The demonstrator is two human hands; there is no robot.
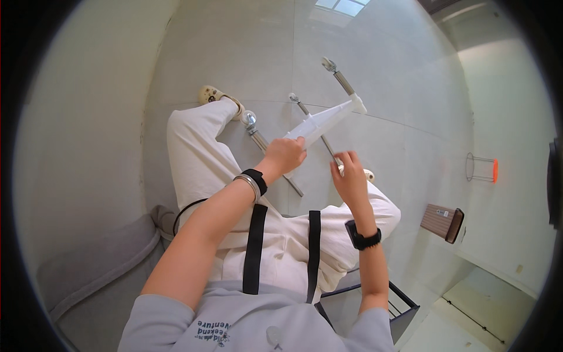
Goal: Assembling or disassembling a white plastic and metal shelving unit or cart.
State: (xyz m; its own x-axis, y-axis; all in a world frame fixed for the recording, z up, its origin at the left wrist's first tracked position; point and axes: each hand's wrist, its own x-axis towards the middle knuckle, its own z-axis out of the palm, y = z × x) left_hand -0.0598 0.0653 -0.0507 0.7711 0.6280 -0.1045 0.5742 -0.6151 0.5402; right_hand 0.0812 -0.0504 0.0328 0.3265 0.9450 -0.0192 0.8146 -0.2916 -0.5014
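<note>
You get bright, even daylight, perhaps from the skylight (343, 6); below it, soft shadows, and fisheye edges bend and darken.

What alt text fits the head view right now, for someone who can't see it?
Seated person seen from above: left hand grips a white folded frame with metal legs, right hand pinches a thin rod beside it. Pale tiled floor below; brown box at right.
</note>
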